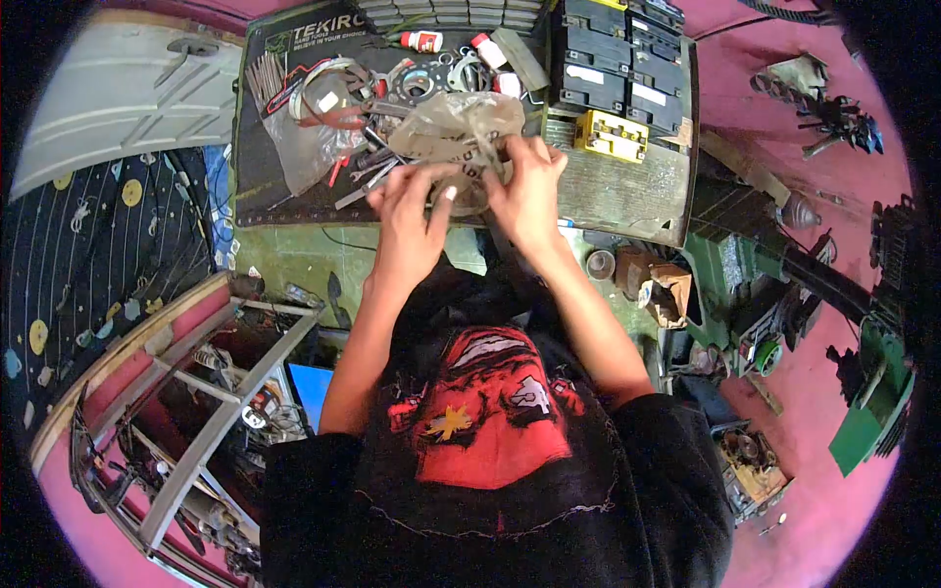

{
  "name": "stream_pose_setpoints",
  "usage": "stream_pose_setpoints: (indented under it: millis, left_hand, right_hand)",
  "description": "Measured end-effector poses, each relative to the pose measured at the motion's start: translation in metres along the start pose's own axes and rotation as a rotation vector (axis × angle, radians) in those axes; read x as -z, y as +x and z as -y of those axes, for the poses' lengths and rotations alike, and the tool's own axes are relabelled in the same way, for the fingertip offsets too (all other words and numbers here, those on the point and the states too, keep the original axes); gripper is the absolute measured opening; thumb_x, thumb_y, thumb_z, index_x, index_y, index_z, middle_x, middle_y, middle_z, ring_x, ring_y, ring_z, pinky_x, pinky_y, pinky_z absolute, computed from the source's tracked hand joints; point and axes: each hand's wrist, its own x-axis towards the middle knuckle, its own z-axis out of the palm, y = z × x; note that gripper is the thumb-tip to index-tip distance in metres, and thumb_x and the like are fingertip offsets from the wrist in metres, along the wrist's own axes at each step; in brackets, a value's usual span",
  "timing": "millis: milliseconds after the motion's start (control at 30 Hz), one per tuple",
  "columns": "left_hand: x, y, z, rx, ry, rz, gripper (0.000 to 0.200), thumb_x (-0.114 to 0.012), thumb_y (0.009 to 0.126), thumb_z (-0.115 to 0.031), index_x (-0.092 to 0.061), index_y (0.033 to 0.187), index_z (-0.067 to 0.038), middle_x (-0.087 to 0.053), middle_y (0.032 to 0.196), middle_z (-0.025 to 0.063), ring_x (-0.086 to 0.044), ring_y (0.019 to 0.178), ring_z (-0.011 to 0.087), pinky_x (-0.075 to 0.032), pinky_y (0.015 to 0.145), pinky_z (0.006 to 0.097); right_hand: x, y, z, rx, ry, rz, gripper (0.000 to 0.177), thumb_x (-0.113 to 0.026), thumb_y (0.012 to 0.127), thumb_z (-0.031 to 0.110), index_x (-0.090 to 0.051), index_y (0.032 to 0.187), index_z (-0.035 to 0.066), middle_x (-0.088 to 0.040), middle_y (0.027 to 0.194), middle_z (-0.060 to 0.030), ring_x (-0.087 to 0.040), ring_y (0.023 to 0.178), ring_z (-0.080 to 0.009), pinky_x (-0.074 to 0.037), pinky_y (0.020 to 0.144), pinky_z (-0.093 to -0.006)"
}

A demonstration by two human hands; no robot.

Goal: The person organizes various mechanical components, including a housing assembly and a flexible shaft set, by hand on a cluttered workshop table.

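Observation:
A crumpled clear plastic bag (446, 122) with dark printed letters lies at the front of the workbench, partly over metal parts. My right hand (529, 186) pinches the bag at its right side, thumb and fingers drawn together. On the other side, my left hand (412, 211) has its fingers curled on the bag's near left edge. What is inside the bag, if anything, I cannot make out. Left of my left hand lie several wrenches (368, 176) and a second clear bag (299, 162).
Black batteries (598, 54) stand at the back right, with a yellow battery (613, 135) before them. Small red-and-white bottles (421, 41) and a round metal part (417, 83) sit behind the bag. A metal frame rack (201, 392) stands at the lower left.

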Motion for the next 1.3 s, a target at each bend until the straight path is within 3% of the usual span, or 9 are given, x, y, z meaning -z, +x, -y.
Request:
stream_pose_setpoints:
  millis: [133,400,567,733,900,1067,1100,1200,1300]
  left_hand:
    - [-0.036,-0.044,0.036,-0.091,0.348,-0.141,0.027,-0.075,0.088,-0.014,-0.072,0.114,-0.015,-0.071,0.117,0.0022,-0.057,0.115,0.0277,-0.034,0.097,0.0478]
    - [-0.112,-0.067,0.065,-0.21,0.68,-0.084,0.056,-0.065,0.09,-0.016,-0.067,0.14,-0.04,-0.056,0.122,0.0115,-0.049,0.115,0.0315,-0.033,0.093,0.0504]
    - [-0.097,-0.049,0.059,-0.233,0.513,-0.065,0.023,-0.074,0.081,-0.016,-0.076,0.104,-0.019,-0.06,0.127,0.0056,-0.05,0.12,0.0296,-0.031,0.096,0.0498]
    - [-0.077,-0.043,0.047,-0.254,0.463,-0.068,0.026,-0.076,0.082,-0.016,-0.075,0.108,-0.018,-0.065,0.121,0.0003,-0.052,0.118,0.0268,-0.031,0.097,0.049]
    - [-0.074,-0.025,0.042,-0.249,0.427,-0.043,0.027,-0.076,0.084,-0.018,-0.074,0.111,-0.019,-0.067,0.118,-0.0027,-0.054,0.116,0.0249,-0.032,0.096,0.0476]
    - [-0.073,-0.008,0.033,-0.253,0.398,-0.216,0.021,-0.078,0.084,-0.019,-0.076,0.105,-0.023,-0.062,0.141,-0.0014,-0.05,0.123,0.029,-0.032,0.102,0.05]
    - [-0.07,-0.005,0.031,-0.275,0.421,-0.202,0.019,-0.078,0.085,-0.019,-0.077,0.104,-0.023,-0.056,0.152,-0.0018,-0.047,0.127,0.0308,-0.032,0.106,0.0506]
    - [-0.061,0.006,0.03,-0.382,0.42,-0.085,0.02,-0.076,0.086,-0.017,-0.077,0.104,-0.025,-0.055,0.154,-0.0036,-0.047,0.129,0.0305,-0.032,0.106,0.0504]
    - [-0.053,0.015,0.036,-0.413,0.382,-0.012,0.022,-0.074,0.086,-0.014,-0.076,0.107,-0.021,-0.068,0.134,-0.0043,-0.053,0.124,0.0265,-0.033,0.102,0.0495]
  right_hand:
    - [0.011,0.018,-0.01,0.004,-0.03,0.047,0.025,-0.076,0.08,0.012,-0.068,0.1,0.0,-0.068,0.089,-0.0197,-0.062,0.101,-0.0392,-0.036,0.101,-0.0529]
    - [0.023,0.043,-0.022,0.161,-0.071,0.14,0.026,-0.076,0.078,0.014,-0.071,0.101,0.004,-0.071,0.092,-0.017,-0.066,0.096,-0.0384,-0.04,0.097,-0.0473]
    - [0.026,0.048,-0.033,0.186,-0.065,0.144,0.03,-0.075,0.078,0.014,-0.073,0.106,0.005,-0.071,0.094,-0.017,-0.066,0.095,-0.0378,-0.042,0.094,-0.046]
    - [0.031,0.051,-0.037,0.162,-0.011,0.214,0.034,-0.076,0.079,0.011,-0.074,0.112,0.005,-0.076,0.097,-0.0155,-0.065,0.108,-0.0364,-0.036,0.103,-0.0509]
    - [0.027,0.044,-0.039,0.187,-0.011,0.218,0.032,-0.076,0.08,0.013,-0.075,0.112,0.008,-0.071,0.096,-0.0168,-0.064,0.102,-0.0357,-0.041,0.096,-0.0481]
    - [0.024,0.016,-0.042,0.228,-0.124,0.278,0.029,-0.077,0.081,0.009,-0.076,0.11,0.011,-0.073,0.097,-0.0102,-0.062,0.109,-0.0313,-0.038,0.099,-0.052]
    - [0.025,0.01,-0.042,0.211,-0.078,0.354,0.027,-0.076,0.081,0.009,-0.077,0.108,0.011,-0.076,0.106,-0.0102,-0.062,0.118,-0.0334,-0.037,0.103,-0.0606]
    - [0.015,-0.006,-0.049,0.201,-0.029,0.283,0.029,-0.075,0.081,0.007,-0.078,0.11,0.012,-0.076,0.106,-0.009,-0.062,0.117,-0.0317,-0.038,0.102,-0.0562]
    - [0.018,-0.011,-0.054,0.166,0.016,0.296,0.031,-0.077,0.082,0.007,-0.077,0.113,0.01,-0.075,0.104,-0.008,-0.061,0.111,-0.0305,-0.036,0.101,-0.0477]
